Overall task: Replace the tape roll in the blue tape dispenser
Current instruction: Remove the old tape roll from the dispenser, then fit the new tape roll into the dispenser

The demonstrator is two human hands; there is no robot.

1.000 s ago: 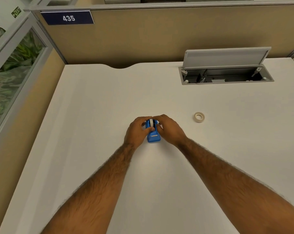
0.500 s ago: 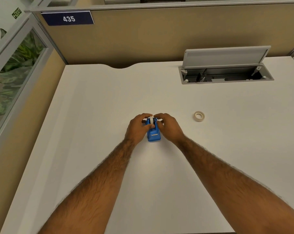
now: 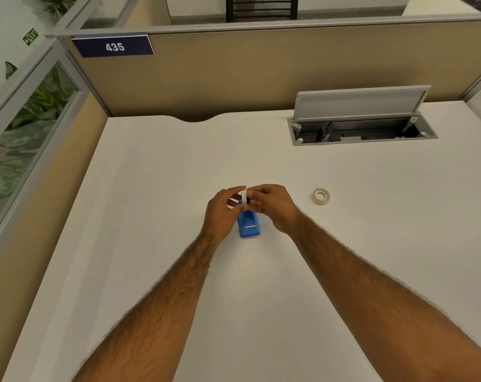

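Observation:
The blue tape dispenser (image 3: 249, 226) rests on the white desk (image 3: 156, 205), its cutter end towards me. Just above its far end a white tape roll (image 3: 244, 199) stands on edge, pinched from both sides. My left hand (image 3: 222, 212) grips the roll's left face with thumb and fingers. My right hand (image 3: 272, 206) grips the right face, where a dark hub shows. Whether the roll still touches the dispenser is hidden by my fingers. A second, cream tape roll (image 3: 321, 196) lies flat on the desk to the right, apart from both hands.
An open cable hatch (image 3: 363, 130) with its grey lid raised sits in the desk at the back right. Tan partition walls (image 3: 234, 75) close the desk at the back and left, with a glass panel (image 3: 21, 139) on the left.
Both hands have lifted the white roll up from the dispenser's cradle. More of the blue body now shows below my fingers. The cream roll has not moved.

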